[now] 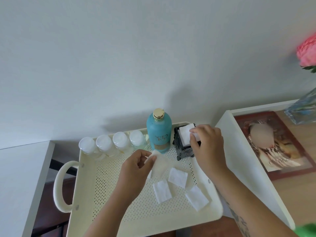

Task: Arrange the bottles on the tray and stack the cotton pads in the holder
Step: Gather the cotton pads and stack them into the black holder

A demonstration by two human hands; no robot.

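Note:
A cream perforated tray (pixel 119 199) holds several small clear bottles with white caps (pixel 112 142) in a row along its far edge. Beside them stands a tall teal bottle (pixel 159 134) with a gold cap. Right of it is a black cotton pad holder (pixel 182 149) with white pads (pixel 184 134) inside. My right hand (pixel 207 146) is at the holder's top, fingers pinching a pad there. My left hand (pixel 136 170) holds a white cotton pad (pixel 159 165) over the tray's middle. Three loose pads (pixel 177 177) lie on the tray floor.
The tray has a looped handle (pixel 59 185) on its left and overhangs a white surface. To the right a white shelf edge (pixel 239 151) borders a wooden top with a framed picture (pixel 273 144), a glass vase (pixel 302 108) and a pink flower (pixel 307 52).

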